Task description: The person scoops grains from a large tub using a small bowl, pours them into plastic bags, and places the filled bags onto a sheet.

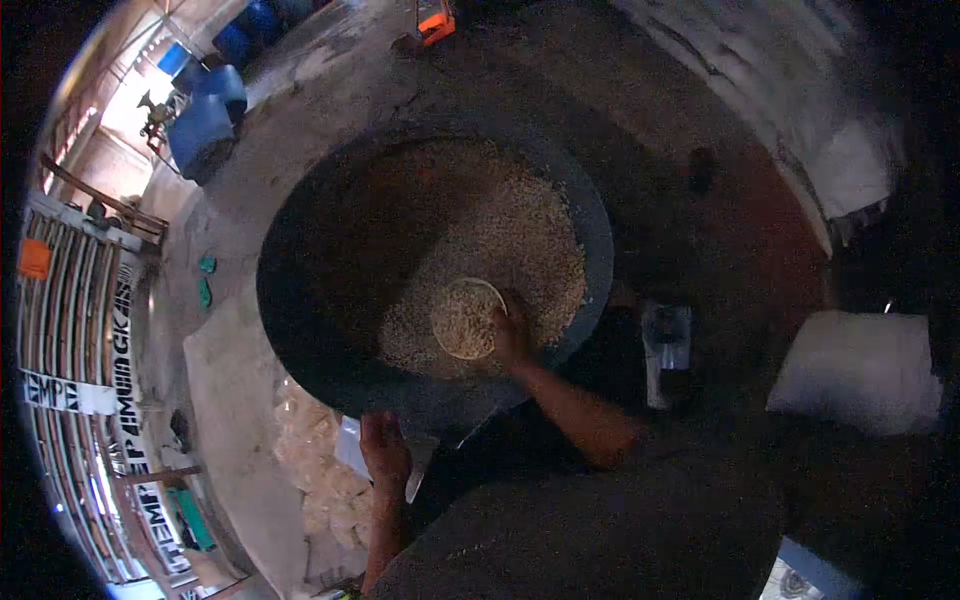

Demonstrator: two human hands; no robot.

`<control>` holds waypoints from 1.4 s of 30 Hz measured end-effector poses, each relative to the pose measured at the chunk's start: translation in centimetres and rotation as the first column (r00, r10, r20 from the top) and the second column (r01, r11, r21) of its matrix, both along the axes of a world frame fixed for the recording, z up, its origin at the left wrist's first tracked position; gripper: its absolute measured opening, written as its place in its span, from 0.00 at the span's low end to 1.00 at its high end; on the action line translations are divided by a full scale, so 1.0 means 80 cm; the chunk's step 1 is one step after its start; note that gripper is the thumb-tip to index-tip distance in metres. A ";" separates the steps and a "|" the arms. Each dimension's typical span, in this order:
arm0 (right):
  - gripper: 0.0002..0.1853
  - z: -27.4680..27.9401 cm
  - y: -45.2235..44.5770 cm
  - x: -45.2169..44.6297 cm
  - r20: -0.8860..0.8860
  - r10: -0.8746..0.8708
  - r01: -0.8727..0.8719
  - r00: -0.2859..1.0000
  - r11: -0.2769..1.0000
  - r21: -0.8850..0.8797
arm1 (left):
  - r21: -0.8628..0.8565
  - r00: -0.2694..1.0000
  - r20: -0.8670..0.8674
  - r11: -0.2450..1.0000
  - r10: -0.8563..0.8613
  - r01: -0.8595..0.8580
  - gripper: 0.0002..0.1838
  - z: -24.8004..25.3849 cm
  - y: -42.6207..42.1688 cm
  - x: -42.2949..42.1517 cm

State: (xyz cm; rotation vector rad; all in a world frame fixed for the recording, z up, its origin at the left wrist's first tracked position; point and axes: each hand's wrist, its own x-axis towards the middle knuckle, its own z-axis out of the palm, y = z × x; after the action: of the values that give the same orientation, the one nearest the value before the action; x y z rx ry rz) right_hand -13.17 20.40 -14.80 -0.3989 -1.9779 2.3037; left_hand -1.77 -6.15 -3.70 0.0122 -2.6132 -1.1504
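Observation:
A wide dark tub [300,330] holds a layer of pale beans or grains [530,230], heaped towards its right side. My right hand [513,335] grips the rim of a round bowl [434,318] filled with the same pale beans, low over the heap. Just outside the tub's near edge, my left hand [385,447] is closed, fingers pointing up, on a whitish plastic bag [350,446]. Part of that bag shows on either side of the hand, and its lower part is hidden by my arm and clothing.
Several filled clear bags [325,465] lie on the floor left of my left hand. Blue barrels [205,125], green sandals [206,280] and slatted racks [70,290] stand or lie further left. A white sack [855,365] is at the right.

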 end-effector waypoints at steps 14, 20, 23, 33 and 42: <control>0.30 -0.015 0.025 -0.009 0.388 0.216 0.014 0.896 0.859 -0.512 | -0.055 0.852 0.393 0.916 -0.345 0.396 0.05 0.017 -0.025 -0.014; 0.29 0.162 0.015 0.002 0.088 0.492 -0.269 0.866 0.606 -0.749 | -0.156 0.969 0.234 0.980 -0.081 0.120 0.15 0.009 0.042 -0.102; 0.29 0.173 0.008 0.002 0.039 0.621 -0.266 0.783 0.391 -0.881 | 0.823 0.847 0.341 0.566 -0.408 -0.059 0.20 -0.028 0.084 -0.123; 0.28 0.089 0.120 -0.026 0.561 0.642 -0.317 0.522 0.757 -0.571 | 0.884 0.740 0.418 0.425 -0.527 -0.196 0.16 -0.075 0.113 -0.147; 0.27 0.112 0.127 -0.119 0.855 0.417 -0.844 0.308 0.535 0.043 | 0.516 0.836 0.297 0.814 -0.462 0.267 0.13 -0.037 0.163 -0.110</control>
State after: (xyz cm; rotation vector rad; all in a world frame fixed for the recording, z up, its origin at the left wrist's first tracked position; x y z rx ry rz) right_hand -22.69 30.60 -5.80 -0.7001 -3.7344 1.8554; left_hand -10.56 6.91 -6.68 -0.1961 -2.6856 -2.0995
